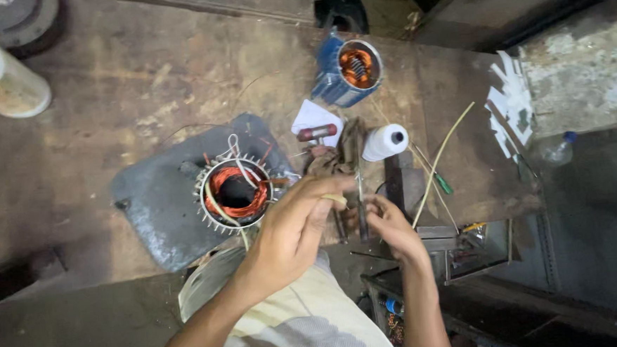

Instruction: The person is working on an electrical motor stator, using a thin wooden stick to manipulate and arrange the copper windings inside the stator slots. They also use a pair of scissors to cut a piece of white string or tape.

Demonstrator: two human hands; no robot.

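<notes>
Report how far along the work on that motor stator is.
Looks done: copper coils sit inside the finned stator. In hand: the left hand and right hand pinch a small pale piece between them, beside a white thread spool. Left, apparently: loose leads poke out above the windings; the blue motor stands open.

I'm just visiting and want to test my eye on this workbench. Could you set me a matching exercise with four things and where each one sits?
Things:
1. finned motor stator
2. blue motor housing
3. white thread spool
4. plastic bottle

Places:
A. far edge of the bench, copper coils showing inside
B. off the bench, far right
C. on a grey mat, beside the left hand
D. lying on its side, above the right hand

Pairs: 1-C, 2-A, 3-D, 4-B
</notes>
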